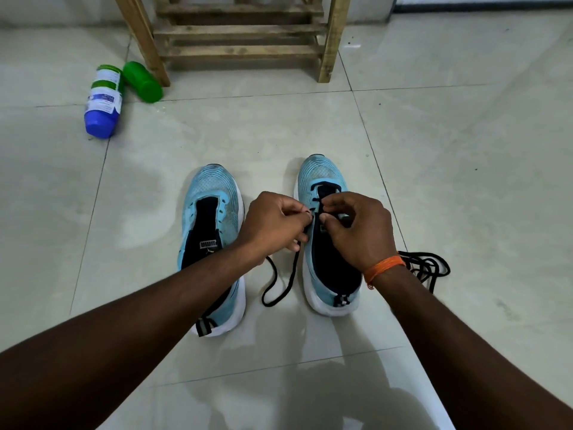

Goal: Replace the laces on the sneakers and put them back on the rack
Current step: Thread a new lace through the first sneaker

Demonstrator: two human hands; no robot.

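The black lace (pixel 296 268) is being pinched by both hands' fingers (pixel 305 216); an eyelet on the right sneaker (pixel 322 181) risks being skipped.

Home interior: tiled floor (pixel 449 135), wooden shoe rack (pixel 238 51).

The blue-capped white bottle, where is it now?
The blue-capped white bottle lies on the floor at upper left, touching the green bottle, beside the wooden rack's left leg.

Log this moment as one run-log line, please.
left hand: pinching black lace | right hand: at right sneaker eyelets | left sneaker: unlaced
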